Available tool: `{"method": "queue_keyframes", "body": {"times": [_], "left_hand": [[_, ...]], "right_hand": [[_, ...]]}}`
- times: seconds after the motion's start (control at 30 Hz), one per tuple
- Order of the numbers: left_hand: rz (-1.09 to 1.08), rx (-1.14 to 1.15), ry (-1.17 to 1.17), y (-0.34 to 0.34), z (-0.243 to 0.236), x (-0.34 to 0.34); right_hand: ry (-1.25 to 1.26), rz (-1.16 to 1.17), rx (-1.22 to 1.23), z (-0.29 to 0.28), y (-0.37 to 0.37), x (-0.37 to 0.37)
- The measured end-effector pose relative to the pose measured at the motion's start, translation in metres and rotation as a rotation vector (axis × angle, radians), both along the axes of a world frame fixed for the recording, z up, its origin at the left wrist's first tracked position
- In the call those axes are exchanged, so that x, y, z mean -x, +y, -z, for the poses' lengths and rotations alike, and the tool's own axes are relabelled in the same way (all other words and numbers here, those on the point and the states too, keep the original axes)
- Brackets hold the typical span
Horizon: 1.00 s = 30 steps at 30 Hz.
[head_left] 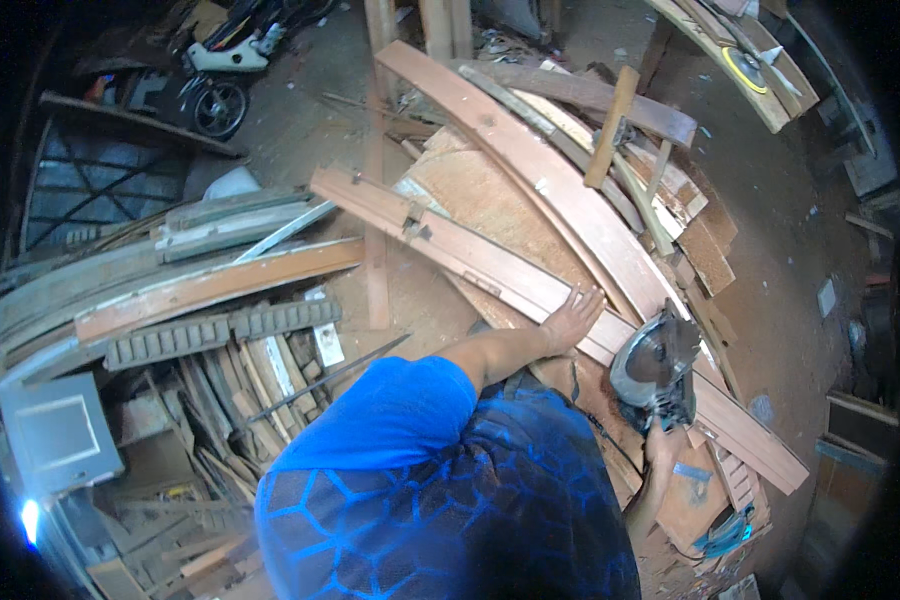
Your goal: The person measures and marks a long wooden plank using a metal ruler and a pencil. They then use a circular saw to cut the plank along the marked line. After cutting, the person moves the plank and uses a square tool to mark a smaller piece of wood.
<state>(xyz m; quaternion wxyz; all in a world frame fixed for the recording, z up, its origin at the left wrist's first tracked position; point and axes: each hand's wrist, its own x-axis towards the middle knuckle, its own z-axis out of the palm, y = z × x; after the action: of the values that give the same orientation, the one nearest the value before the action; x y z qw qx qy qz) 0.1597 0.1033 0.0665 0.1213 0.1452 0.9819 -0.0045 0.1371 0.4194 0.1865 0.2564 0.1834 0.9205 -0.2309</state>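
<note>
A long reddish wooden plank (500, 270) runs diagonally from upper left to lower right in front of me, with cut notches along it. My left hand (573, 318) lies on the plank with fingers stretched out, pressing flat and holding nothing. To its right, a circular saw (638, 368) sits across the same plank, its round blade guard tilted upward. My right hand (660, 442) is closed around the saw's rear handle. Whether the blade is turning, or how deep it sits in the wood, I cannot tell.
Beyond the plank lies a wider long board (520, 150) on sawdust-covered panels. An upright wooden stick (611, 128) stands past it. Stacked timber (220, 290) and offcuts fill the left side. A cable (602, 432) hangs near the saw; a motorbike (225, 85) stands far left.
</note>
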Motion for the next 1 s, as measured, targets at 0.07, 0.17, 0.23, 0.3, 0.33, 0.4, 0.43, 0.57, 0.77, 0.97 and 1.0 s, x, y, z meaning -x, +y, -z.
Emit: {"method": "queue_keyframes", "body": {"times": [0.07,0.17,0.23,0.3,0.33,0.4,0.43,0.57,0.77,0.97,1.0], "left_hand": [[0.071,-0.066,0.074,0.006,0.01,0.011],[0.192,-0.096,0.025,0.025,0.026,0.035],[0.302,-0.07,0.127,0.037,0.037,0.045],[0.267,-0.178,0.099,0.047,0.047,0.056],[0.273,-0.185,0.01,0.05,0.049,0.058],[0.265,-0.23,0.09,0.042,0.05,0.061],[0.272,-0.242,0.007,0.036,0.048,0.06],[0.337,-0.322,-0.15,-0.039,0.028,0.051],[0.28,-0.23,-0.336,-0.215,0.015,0.031],[0.342,0.091,-0.251,-0.365,0.029,0.039],[0.31,0.09,-0.275,-0.384,0.034,0.042]], "right_hand": [[0.199,-0.192,0.117,0.007,-0.007,-0.01],[0.306,-0.077,0.238,0.012,-0.008,-0.022],[0.282,0.042,0.175,0.013,-0.006,-0.021],[0.428,0.022,0.163,0.01,-0.005,-0.018],[0.325,0.106,0.2,0.005,-0.004,-0.02],[0.155,0.29,0.287,-0.007,-0.008,-0.022],[0.212,0.419,0.443,-0.014,-0.014,-0.032],[0.382,0.472,0.441,-0.059,-0.033,-0.078],[0.535,0.652,0.374,-0.11,-0.053,-0.135],[0.506,0.74,0.199,-0.132,-0.073,-0.161],[0.504,0.744,0.151,-0.134,-0.077,-0.162]]}}
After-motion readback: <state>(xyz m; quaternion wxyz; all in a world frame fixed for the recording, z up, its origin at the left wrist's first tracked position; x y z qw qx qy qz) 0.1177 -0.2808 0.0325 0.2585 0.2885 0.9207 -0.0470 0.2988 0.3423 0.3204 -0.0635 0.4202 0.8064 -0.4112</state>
